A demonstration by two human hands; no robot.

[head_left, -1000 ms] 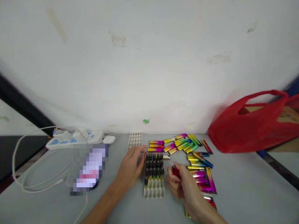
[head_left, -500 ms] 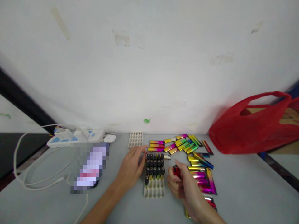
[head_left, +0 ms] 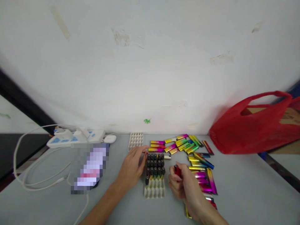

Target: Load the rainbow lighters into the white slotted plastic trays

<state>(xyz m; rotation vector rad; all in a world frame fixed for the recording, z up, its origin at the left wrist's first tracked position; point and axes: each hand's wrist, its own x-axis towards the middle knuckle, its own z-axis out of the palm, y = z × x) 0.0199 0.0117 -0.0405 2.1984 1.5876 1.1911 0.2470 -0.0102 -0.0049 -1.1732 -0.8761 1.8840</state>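
Observation:
In the head view, my left hand (head_left: pixel 132 165) lies along the left side of a pale moulded tray (head_left: pixel 154 192). Its fingers are stretched out and apart, with the tips by the tray's far left corner. Several black-topped pieces (head_left: pixel 155 163) stand upright in the tray's far rows; the near rows show bare pockets. To the right of the tray, my right hand (head_left: pixel 179 184) is closed around a small shiny red tube with a black end (head_left: pixel 177 170), held upright with the thumb near its top. The fingers hide its lower part.
Shiny multicoloured flat tubes (head_left: pixel 185 144) lie behind the tray and on its right (head_left: pixel 202 181). A second pale tray (head_left: pixel 136 139) is by the wall. A phone (head_left: pixel 91 167), cables and a power strip (head_left: pixel 77 137) occupy the left; a red bag (head_left: pixel 248 128) stands right.

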